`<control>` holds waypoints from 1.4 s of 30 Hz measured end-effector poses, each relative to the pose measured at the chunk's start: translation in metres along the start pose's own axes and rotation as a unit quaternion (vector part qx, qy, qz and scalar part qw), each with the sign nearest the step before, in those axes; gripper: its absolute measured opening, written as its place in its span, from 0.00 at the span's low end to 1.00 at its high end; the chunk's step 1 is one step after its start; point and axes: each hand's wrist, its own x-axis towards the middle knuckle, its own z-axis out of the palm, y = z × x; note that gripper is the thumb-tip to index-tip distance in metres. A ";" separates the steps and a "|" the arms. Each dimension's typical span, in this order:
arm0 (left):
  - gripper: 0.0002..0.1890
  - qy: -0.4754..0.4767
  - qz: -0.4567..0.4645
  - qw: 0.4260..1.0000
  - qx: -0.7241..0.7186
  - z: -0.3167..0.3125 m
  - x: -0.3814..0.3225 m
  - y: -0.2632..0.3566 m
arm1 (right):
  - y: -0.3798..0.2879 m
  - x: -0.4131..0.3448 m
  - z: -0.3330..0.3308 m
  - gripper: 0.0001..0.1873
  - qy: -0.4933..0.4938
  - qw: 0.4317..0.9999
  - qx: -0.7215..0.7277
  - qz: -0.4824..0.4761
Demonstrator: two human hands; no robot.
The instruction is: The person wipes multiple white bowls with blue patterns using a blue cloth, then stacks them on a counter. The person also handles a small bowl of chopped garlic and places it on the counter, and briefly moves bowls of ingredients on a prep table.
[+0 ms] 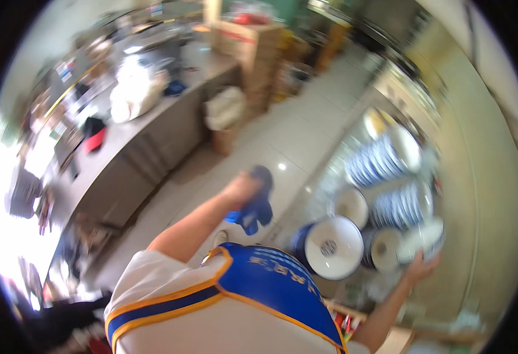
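Note:
My left hand (243,191) is closed on a blue cloth (258,201), held over the tiled floor in front of me; motion blurs it. To the right, my right hand (422,266) grips the lower edge of a tilted white bowl (425,241) with a blue outer side. This bowl is over the near right part of a counter. Just left of it lies a stack of smaller bowls (385,250), and then a large white bowl (334,248) with a dark mark in its centre. Two rows of nested blue-and-white bowls (376,161) (399,205) lie on their sides farther back.
On the left, a long counter (153,119) carries a white plastic bag (137,95), a black and red cap (94,134) and a stack of plates (23,192). Cardboard boxes (250,57) stand beyond its far end. A drawer or box with small packets (346,321) is below the right counter. A wall borders the right side.

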 end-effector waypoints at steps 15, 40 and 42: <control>0.19 -0.020 0.318 0.916 -0.243 0.172 -0.033 0.098 | -0.267 -0.148 0.047 0.50 -0.316 0.689 0.626 0.183; 0.25 -0.280 0.415 0.830 0.246 0.127 -0.050 0.076 | -0.253 -0.119 0.036 0.52 -0.343 0.650 0.662 0.146; 0.25 -0.446 0.246 0.860 -0.027 0.133 -0.051 0.070 | -0.254 -0.124 0.039 0.50 -0.349 0.628 0.674 0.169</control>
